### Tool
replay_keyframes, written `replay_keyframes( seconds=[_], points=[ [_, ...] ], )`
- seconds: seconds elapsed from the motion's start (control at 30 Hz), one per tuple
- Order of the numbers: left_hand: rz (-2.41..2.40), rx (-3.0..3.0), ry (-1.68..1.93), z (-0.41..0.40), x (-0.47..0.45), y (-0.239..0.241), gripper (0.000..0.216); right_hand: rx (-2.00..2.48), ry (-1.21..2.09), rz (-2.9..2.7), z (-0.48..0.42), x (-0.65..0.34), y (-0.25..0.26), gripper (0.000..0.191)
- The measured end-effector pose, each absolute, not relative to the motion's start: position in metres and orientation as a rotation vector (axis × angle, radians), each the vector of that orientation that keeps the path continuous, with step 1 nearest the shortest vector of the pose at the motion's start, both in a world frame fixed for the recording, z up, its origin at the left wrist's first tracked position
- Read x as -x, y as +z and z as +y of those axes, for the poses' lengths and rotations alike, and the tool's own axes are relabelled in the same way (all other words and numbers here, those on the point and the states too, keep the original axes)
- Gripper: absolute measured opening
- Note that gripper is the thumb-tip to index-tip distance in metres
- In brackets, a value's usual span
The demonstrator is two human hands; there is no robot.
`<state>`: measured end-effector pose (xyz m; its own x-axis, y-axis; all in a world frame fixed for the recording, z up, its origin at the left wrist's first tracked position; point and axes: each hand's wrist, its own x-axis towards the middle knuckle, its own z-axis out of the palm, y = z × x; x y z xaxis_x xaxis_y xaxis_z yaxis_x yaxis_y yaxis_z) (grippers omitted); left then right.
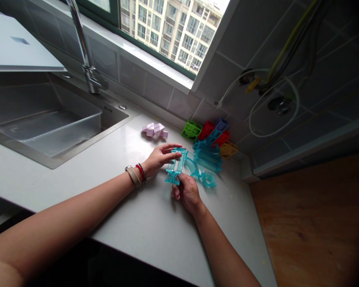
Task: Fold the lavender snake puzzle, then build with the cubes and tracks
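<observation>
Between my two hands, just over the white worktop, is a see-through teal plastic toy piece (177, 162) with a frame-like shape. My left hand (159, 158) grips its upper part, thumb across the near face and fingers behind. At the lower end, my right hand (188, 192) pinches a flared teal end part between thumb and fingers; whether this is a separate piece I cannot tell. Close behind lie more teal pieces: a curved one (192, 164), a small ring-shaped one (208, 179) and a long trough-like one (208, 158).
Green (192, 129), red (206, 129) and yellow (228, 150) frame pieces stand by the wall. Lilac blocks (154, 130) lie on the worktop (143, 227). At left are a sink (58, 159) with a clear bin (62, 137) and a tap (85, 52). Cables (283, 44) hang at right.
</observation>
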<state>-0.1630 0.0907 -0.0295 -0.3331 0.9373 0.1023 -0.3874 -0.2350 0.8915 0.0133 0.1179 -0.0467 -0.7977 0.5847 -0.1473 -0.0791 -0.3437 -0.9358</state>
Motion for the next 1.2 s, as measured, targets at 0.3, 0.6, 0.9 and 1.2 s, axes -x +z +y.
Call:
replay_keyframes(
  seconds=[0.3,0.6,0.9,1.2],
  points=[
    [1.083,-0.785,1.757,0.092,0.162,-0.031,0.047,0.657,2.114,-1.464,0.115,-0.012,-0.045,0.049],
    [1.361,-0.907,1.85,0.099,0.166,-0.043,0.041,0.675,1.771,-1.287,0.112,-0.012,-0.051,0.041],
    [1.536,-1.044,1.969,0.093,0.166,-0.038,0.033,0.829,1.447,-1.599,0.105,-0.009,-0.049,0.03],
    [1.577,-1.264,1.905,0.087,0.161,-0.029,0.04,0.973,1.08,-1.761,0.105,-0.012,-0.047,0.028]
  ],
)
